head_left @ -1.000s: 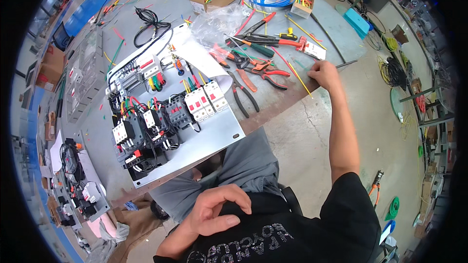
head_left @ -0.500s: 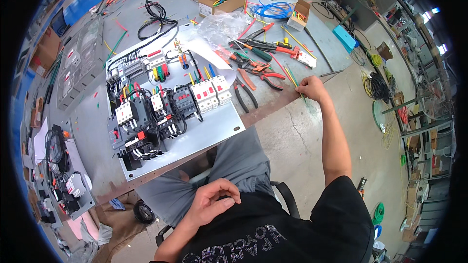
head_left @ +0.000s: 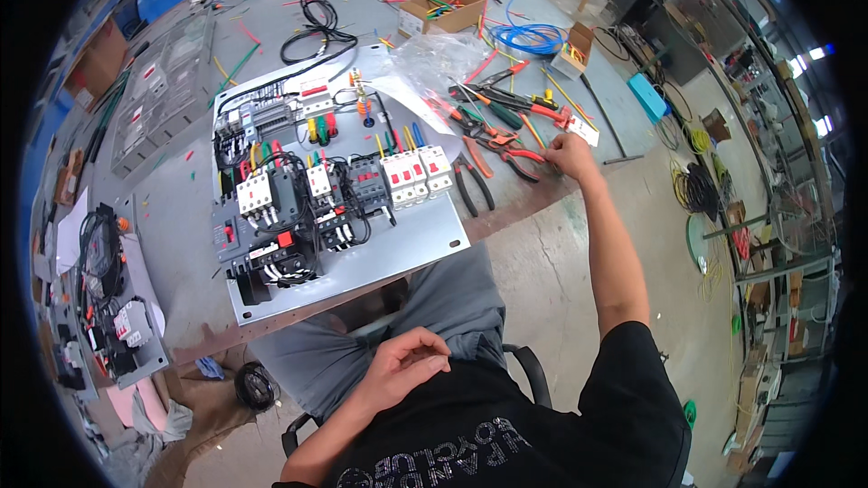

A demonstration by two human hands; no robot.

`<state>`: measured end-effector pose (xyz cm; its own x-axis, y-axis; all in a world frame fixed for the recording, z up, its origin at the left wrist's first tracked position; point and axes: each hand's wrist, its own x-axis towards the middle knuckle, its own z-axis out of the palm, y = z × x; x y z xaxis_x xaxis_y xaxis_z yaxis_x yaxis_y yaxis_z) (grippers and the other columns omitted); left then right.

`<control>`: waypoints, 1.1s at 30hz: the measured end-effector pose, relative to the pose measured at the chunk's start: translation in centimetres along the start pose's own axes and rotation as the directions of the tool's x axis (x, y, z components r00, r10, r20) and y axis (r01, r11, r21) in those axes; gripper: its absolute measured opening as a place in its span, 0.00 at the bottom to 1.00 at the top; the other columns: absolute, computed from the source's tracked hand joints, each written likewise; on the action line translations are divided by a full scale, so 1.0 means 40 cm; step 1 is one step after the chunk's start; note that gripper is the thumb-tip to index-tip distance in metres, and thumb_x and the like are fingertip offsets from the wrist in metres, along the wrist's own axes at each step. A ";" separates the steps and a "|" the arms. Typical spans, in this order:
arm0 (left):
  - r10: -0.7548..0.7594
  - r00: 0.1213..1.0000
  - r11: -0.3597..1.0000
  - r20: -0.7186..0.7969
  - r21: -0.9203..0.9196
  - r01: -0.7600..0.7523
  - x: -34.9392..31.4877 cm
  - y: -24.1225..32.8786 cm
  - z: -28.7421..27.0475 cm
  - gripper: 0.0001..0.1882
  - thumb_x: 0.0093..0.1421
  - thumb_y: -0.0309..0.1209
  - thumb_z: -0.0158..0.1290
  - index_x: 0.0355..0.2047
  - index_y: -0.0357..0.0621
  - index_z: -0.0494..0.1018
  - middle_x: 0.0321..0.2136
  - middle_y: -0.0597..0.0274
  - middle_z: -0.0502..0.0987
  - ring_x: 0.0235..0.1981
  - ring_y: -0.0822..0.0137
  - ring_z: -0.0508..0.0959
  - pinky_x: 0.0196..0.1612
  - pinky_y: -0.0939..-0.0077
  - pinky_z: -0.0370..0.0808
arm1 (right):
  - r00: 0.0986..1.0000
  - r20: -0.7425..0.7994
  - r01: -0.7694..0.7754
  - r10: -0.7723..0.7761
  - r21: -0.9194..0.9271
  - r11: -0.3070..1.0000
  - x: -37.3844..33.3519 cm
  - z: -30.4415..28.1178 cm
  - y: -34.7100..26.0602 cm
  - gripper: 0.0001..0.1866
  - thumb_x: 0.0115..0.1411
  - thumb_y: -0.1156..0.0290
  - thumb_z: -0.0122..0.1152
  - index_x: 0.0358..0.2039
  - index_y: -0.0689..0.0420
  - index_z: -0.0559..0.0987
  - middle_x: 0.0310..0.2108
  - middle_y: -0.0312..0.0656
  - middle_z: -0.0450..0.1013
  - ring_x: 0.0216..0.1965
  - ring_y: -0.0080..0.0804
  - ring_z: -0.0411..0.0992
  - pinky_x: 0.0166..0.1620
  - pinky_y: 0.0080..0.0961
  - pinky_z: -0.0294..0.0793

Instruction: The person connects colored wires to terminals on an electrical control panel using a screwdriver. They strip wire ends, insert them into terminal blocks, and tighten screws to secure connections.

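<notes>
At the bench's right front edge, my right hand (head_left: 570, 158) is closed on several thin coloured wires (head_left: 534, 133), their near ends hidden by its fingers. Right beside those fingers lie red-handled pliers (head_left: 523, 163). My left hand (head_left: 404, 369) hovers in front of my body, thumb and fingers pressed together; whatever they may hold is too small to make out. On the bench ahead rests a metal mounting plate (head_left: 420, 248) carrying wired electrical parts: white breakers (head_left: 411, 176), contactors (head_left: 258, 194) and black cables.
More pliers and cutters (head_left: 475, 185) lie right of the plate, near a clear plastic bag (head_left: 443, 59). Farther back are cardboard boxes (head_left: 452, 14) and a blue wire coil (head_left: 524, 36). A second wired assembly (head_left: 104, 285) sits at the left. Shelving (head_left: 796, 298) lines the right side.
My right hand has shifted a little away from me, towards the pliers. The left thumb and fingers have come together. The whole bench sits slightly farther right in view.
</notes>
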<state>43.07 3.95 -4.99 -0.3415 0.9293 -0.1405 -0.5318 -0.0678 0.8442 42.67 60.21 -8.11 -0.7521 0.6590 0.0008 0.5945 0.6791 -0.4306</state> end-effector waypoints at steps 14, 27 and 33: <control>0.039 0.998 0.999 -0.043 -0.006 -0.039 0.009 -0.063 -0.020 0.10 0.74 0.32 0.59 0.49 0.38 0.77 0.38 0.69 0.79 0.40 0.80 0.78 0.46 0.82 0.76 | 0.980 0.191 0.044 -0.050 0.036 0.998 0.012 -0.011 -0.008 0.20 0.62 0.59 0.66 0.20 0.62 0.83 0.16 0.39 0.75 0.17 0.25 0.72 0.21 0.30 0.67; 0.025 0.983 0.976 -0.183 0.215 0.016 0.231 -0.051 0.001 0.20 0.74 0.37 0.60 0.57 0.34 0.78 0.45 0.61 0.83 0.43 0.71 0.83 0.48 0.73 0.80 | 0.995 -0.099 0.013 0.021 0.328 0.944 -0.127 0.066 -0.046 0.13 0.62 0.64 0.71 0.30 0.61 0.81 0.20 0.39 0.76 0.22 0.24 0.74 0.26 0.31 0.72; -0.073 0.969 0.981 -0.236 0.160 0.112 0.193 -0.115 -0.024 0.17 0.74 0.34 0.59 0.57 0.35 0.78 0.43 0.64 0.83 0.43 0.73 0.83 0.47 0.74 0.80 | 0.997 -0.075 0.052 -0.024 0.395 0.917 -0.067 0.025 0.002 0.12 0.58 0.67 0.74 0.32 0.62 0.82 0.23 0.39 0.78 0.24 0.23 0.74 0.30 0.30 0.73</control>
<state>42.14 11.11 -10.45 -0.4752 0.8198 -0.3195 -0.4359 0.0961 0.8949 44.44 58.18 -9.02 -0.7426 0.6651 0.0791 0.3940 0.5292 -0.7514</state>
